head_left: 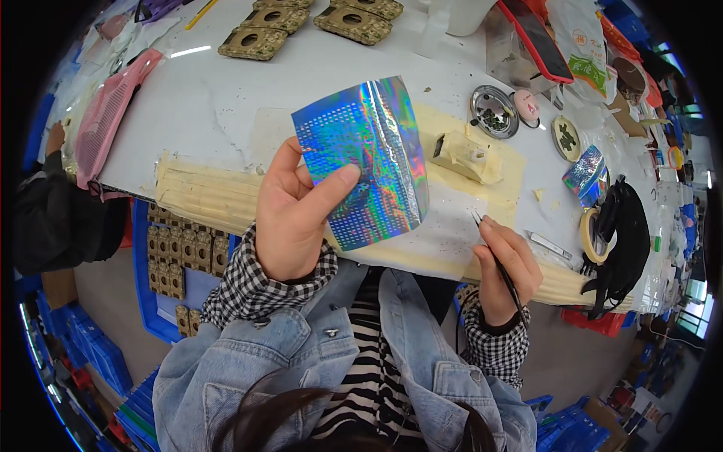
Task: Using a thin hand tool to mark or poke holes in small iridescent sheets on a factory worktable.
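Note:
My left hand [301, 207] pinches a shiny holographic sheet [376, 166] between thumb and fingers, raised above the table's near edge. Rows of small pale marks run along the sheet's left and lower parts. In my right hand [506, 267] is a pair of dark, fine-tipped tweezers [498, 264], its points up and to the left, a little way right of the sheet. Beyond the tweezers, a masking-tape-covered block [468, 157] sits on a taped patch of the table. A silver round dish [494, 111] with small dark green pieces stands past it.
Several camouflage-patterned parts [252, 43] lie at the table's far side, and more fill a blue tray [143, 279] below left. Right are a craft knife [550, 245], a tape roll [595, 235], a black pouch [625, 233] and another holographic sheet [586, 177]. A pink basket [117, 113] stands left.

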A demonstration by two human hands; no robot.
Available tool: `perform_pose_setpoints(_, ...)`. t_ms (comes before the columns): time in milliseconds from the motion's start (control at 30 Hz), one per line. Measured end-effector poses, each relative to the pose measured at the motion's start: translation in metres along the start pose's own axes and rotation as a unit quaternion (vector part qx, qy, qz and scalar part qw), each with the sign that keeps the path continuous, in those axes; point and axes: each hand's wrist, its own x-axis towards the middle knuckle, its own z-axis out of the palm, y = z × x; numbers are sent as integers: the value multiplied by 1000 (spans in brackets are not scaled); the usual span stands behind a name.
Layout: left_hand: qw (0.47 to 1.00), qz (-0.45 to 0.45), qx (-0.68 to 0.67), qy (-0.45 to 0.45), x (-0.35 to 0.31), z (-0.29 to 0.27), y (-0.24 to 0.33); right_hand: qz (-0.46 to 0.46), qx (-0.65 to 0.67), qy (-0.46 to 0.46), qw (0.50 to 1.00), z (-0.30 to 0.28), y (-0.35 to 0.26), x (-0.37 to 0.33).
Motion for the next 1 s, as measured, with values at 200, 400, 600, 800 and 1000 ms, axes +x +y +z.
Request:
perform_pose_setpoints(200,1000,6,2,1,3,-3,-1,-8,-73,-7,997,3,16,-10)
perform_pose_setpoints(400,1000,6,4,9,2,-2,2,-47,-108,-35,992,7,14,-2)
perform_pose_setpoints(600,1000,3,5,6,2,-3,2,-75,-159,-94,980,5,12,8)
perform_pose_setpoints(800,1000,3,4,2,2,-4,4,-97,-172,-125,972,0,9,17)
perform_pose_setpoints(1000,1000,0,-5,3,2,-5,2,-49,-114,-80,989,-3,12,11)
